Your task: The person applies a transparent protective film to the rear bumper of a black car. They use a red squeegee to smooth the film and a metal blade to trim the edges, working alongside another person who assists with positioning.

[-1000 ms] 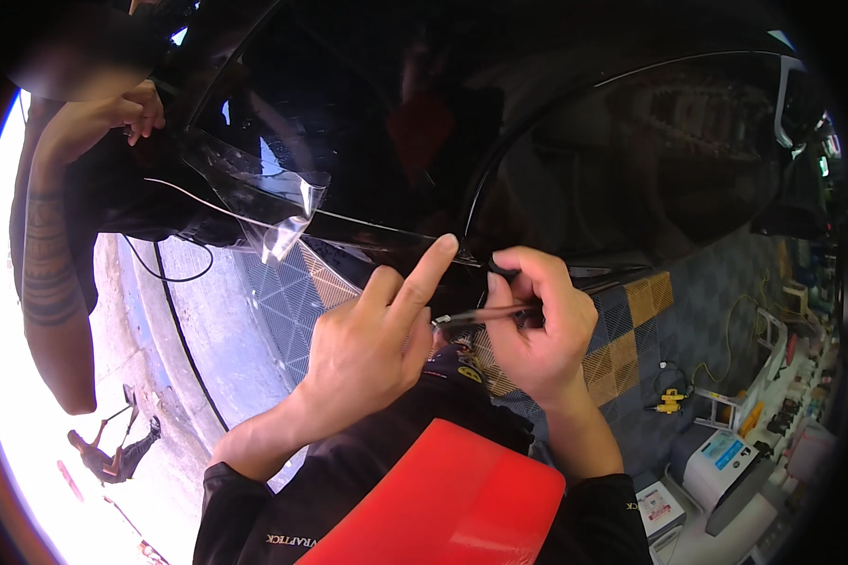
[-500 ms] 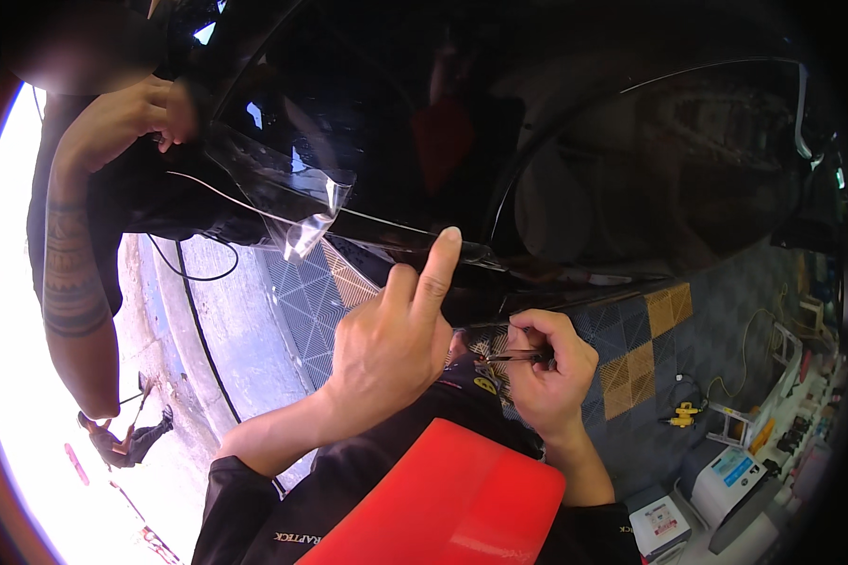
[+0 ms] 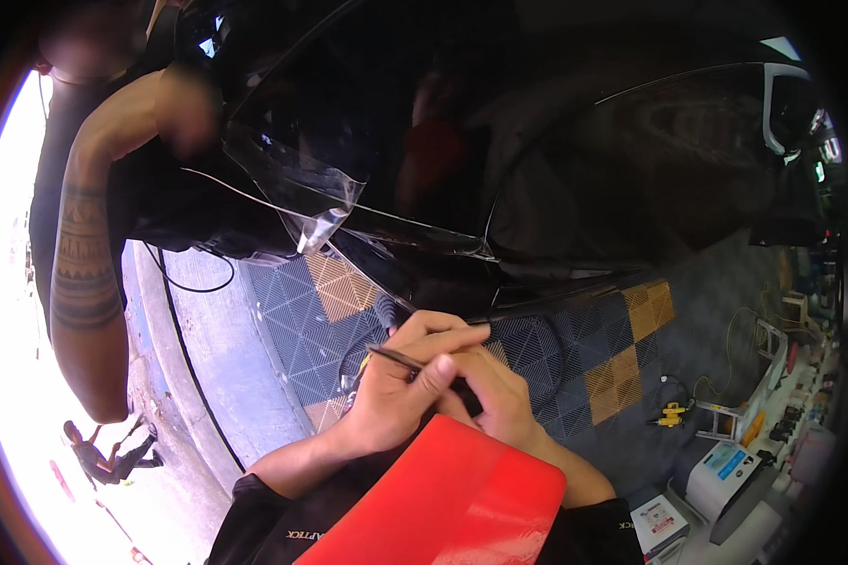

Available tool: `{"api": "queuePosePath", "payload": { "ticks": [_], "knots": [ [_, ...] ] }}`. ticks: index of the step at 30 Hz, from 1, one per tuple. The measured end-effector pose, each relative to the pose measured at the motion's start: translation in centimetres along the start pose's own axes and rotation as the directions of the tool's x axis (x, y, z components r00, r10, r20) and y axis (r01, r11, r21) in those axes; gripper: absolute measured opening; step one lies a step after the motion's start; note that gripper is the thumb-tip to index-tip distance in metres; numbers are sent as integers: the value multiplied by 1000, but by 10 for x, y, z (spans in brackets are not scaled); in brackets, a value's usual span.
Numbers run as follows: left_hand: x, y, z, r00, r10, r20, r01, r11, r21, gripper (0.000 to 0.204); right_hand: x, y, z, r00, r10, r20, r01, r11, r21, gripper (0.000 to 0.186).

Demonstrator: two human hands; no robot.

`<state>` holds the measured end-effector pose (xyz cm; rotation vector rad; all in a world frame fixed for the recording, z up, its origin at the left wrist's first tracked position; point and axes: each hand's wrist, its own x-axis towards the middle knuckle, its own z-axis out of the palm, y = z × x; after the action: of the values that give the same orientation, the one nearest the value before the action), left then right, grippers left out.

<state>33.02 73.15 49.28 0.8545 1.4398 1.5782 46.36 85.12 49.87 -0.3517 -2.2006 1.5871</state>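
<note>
Holding a slim dark tool point(image 3: 394, 357), the hands point(image 3: 386, 400) touch

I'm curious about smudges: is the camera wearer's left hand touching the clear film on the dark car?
Apart. The head view shows the left hand lower in the picture than the clear film, with floor tiles visible between them.

- I have the bare left hand point(image 3: 386, 400) bent at the knuckles, fingers reaching across toward the right.
- Its thumb point(image 3: 432, 375) angles up into the grip.
- My bare right hand point(image 3: 499, 391) meets it there, fingers partly hidden.
- Both bare forearms point(image 3: 297, 459) slant inward from below the grip.
</note>
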Motion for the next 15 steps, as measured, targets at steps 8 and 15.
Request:
{"api": "queuePosePath", "payload": {
  "ticks": [8, 15],
  "knots": [
    [-12, -25, -47, 959, -95, -268, 124, 988, 94, 41, 12, -91, -34, 912, -411, 15, 411, 911, -35, 48],
    [6, -50, -77, 962, 190, -193, -55, 834, 549, 53, 63, -42, 6, 956, -128, -265, -79, 755, -651, 57]
  ]
}}
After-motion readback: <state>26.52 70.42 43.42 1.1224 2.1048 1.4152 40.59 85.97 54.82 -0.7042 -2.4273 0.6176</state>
